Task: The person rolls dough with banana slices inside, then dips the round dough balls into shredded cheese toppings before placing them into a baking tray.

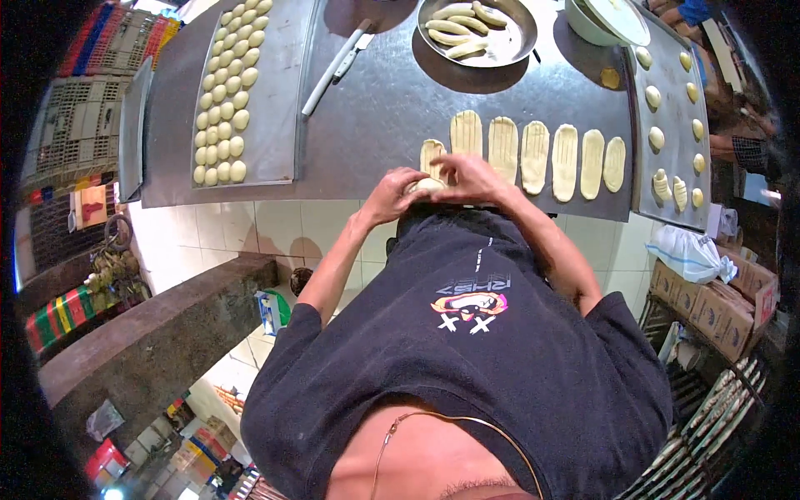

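At the table's front edge my left hand (pixel 400 190) and my right hand (pixel 462 179) are curled round a pale dough piece (pixel 427 187), partly hidden by the fingers. A short flattened dough strip (pixel 432 152) lies just behind them. To its right several longer flat dough strips (pixel 536 157) lie in a row on the metal table (pixel 367 142), many with lengthwise slits. A round pan (pixel 523 37) holds several peeled bananas (pixel 450 27) at the back. A knife (pixel 354 52) and a white rod (pixel 332 75) lie left of the pan.
A tray (pixel 283 125) of dough balls is at the left; another tray (pixel 692 208) holds balls and shaped rolls at the right. A white bowl (pixel 600 25) is at the back right, cardboard boxes (pixel 700 308) below right, a concrete ledge (pixel 158 325) below left, crates (pixel 100 117) far left.
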`<state>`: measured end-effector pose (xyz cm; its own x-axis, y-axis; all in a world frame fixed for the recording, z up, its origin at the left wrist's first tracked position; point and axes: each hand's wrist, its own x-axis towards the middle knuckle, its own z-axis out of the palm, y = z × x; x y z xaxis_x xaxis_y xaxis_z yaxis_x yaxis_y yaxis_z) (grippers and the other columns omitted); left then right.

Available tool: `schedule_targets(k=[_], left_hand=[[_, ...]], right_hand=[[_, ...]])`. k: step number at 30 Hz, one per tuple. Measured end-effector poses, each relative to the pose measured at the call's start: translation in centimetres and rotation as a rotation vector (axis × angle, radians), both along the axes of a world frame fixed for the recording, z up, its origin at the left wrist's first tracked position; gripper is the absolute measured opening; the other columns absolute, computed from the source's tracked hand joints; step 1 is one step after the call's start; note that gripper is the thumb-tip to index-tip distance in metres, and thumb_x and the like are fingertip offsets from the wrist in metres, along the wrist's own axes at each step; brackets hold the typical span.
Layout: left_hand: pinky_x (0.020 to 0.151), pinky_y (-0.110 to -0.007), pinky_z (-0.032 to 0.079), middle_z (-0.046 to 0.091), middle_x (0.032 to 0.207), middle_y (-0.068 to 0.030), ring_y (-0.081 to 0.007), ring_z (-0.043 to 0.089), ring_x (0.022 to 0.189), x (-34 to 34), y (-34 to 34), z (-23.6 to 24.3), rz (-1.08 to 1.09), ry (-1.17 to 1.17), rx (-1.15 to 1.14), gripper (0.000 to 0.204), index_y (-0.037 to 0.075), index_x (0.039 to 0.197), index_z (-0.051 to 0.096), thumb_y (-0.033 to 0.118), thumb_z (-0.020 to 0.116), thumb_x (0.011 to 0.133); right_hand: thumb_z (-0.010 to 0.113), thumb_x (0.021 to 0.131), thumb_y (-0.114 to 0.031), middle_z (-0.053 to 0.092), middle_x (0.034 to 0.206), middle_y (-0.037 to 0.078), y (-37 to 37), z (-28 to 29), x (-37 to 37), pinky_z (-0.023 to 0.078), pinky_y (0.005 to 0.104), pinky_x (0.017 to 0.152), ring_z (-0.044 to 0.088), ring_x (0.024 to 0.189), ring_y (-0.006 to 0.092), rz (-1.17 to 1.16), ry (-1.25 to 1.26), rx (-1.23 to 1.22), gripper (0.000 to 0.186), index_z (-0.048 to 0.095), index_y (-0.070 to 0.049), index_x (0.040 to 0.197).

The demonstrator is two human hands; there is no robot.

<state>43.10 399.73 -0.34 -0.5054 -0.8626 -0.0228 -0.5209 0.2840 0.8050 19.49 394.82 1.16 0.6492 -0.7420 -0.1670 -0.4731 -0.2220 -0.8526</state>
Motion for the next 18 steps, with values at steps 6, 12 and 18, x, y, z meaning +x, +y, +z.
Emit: schedule_targets(k=[6, 12, 18], left_hand=[[0.084, -0.036, 0.052, 0.066, 0.104, -0.0158, -0.0273, 0.065, 0.096, 0.8, -5.7, 2.9, 0.016, 0.064, 0.018, 0.033, 0.001, 0.117, 0.066, 0.016, 0.071, 0.089], [0.087, -0.035, 0.052, 0.066, 0.109, -0.0123, -0.0241, 0.065, 0.1, 0.2, -10.7, 9.1, 0.193, 0.149, -0.256, 0.034, 0.003, 0.117, 0.067, 0.009, 0.075, 0.084], [0.088, -0.038, 0.051, 0.065, 0.114, -0.013, -0.0279, 0.064, 0.104, 0.5, -7.8, 2.6, 0.321, 0.139, -0.143, 0.042, 0.005, 0.119, 0.067, 0.003, 0.075, 0.078]], right_hand=[[0.082, 0.072, -0.027, 0.072, 0.082, 0.015, -3.4, 1.6, 1.5, 0.055, 0.0382, 0.066, 0.071, 0.075, 0.0273, -0.188, -0.131, -0.113, 0.036, 0.071, -0.004, 0.097], [0.075, 0.072, -0.004, 0.066, 0.085, 0.01, -8.6, 7.1, 2.7, 0.053, 0.0321, 0.067, 0.066, 0.074, 0.0195, -0.267, -0.304, -0.423, 0.025, 0.07, -0.004, 0.097], [0.073, 0.068, -0.002, 0.061, 0.088, 0.015, -6.9, 1.1, 3.2, 0.052, 0.0417, 0.076, 0.063, 0.087, 0.0343, -0.216, -0.253, -0.428, 0.029, 0.064, -0.005, 0.095]])
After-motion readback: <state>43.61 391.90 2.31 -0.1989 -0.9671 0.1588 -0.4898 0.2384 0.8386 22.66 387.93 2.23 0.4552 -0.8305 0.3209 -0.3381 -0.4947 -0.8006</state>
